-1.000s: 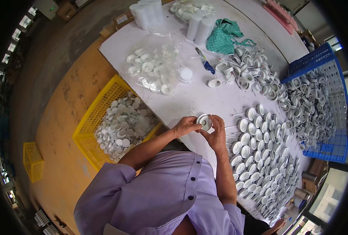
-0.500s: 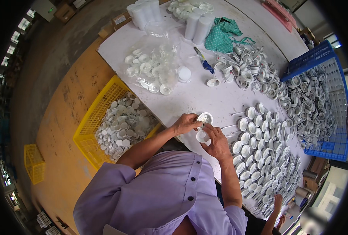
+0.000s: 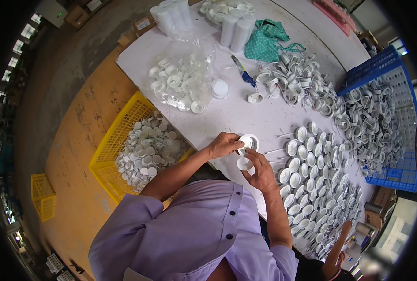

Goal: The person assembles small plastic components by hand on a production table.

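Above the white table [image 3: 208,129], my left hand [image 3: 225,144] pinches the rim of a white round housing [image 3: 249,142] from the left. The housing's hollow side faces up, with small pale parts inside that I cannot make out. From the lower right, my right hand [image 3: 261,172] closes its fingertips on the near rim of the same housing. A flat white disc [image 3: 244,163] shows just below, beside the right thumb. Whether that thumb holds it or it rests on the table, I cannot tell. Many similar housings with thin wires [image 3: 294,165] stand in rows to the right.
A yellow basket [image 3: 106,152] of white discs is at my left. Behind lie a clear bag of white rings [image 3: 173,82], a blue-handled tool [image 3: 246,76] and a teal cloth [image 3: 263,48]. A blue crate [image 3: 407,89] holds wired housings; another person's arm [image 3: 338,244] shows at lower right.
The housing and both hands have shifted slightly right, and the housing shows more of its inside. At lower right, the other person's arm has moved up and to the right.
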Demonstrator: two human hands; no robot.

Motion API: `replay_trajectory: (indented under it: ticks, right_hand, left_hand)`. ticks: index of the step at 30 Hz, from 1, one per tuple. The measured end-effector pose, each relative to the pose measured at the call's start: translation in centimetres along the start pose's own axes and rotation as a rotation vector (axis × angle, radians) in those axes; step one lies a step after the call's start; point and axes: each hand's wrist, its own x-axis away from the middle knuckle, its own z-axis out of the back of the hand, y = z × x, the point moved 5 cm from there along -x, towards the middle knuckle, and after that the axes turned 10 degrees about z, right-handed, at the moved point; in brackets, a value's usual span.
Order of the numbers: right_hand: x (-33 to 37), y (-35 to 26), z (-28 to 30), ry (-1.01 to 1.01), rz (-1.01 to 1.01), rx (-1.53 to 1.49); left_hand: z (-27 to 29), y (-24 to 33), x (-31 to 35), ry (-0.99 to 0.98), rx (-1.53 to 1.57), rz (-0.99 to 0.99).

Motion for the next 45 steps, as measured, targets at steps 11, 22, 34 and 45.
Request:
replay_trajectory:
  ticks: [11, 22, 34, 45]
  right_hand:
    - [0.1, -0.6, 2.3, 0.171, -0.204, -0.119]
    - [-1.6, 1.5, 1.2, 0.168, -0.297, 0.147]
    - [3.2, 6.9, -1.8, 0.412, -0.644, -0.316]
    - [5.8, 6.8, -1.9, 0.575, -0.646, -0.326]
  left_hand:
    - [-0.1, 0.9, -0.7, 0.037, -0.042, -0.017]
    - [-1.4, -0.7, -0.8, -0.035, -0.017, -0.022]
    - [-1.7, -2.0, -1.7, -0.058, 0.057, -0.086]
    - [-2.7, -3.0, -2.5, -0.044, -0.347, 0.098]
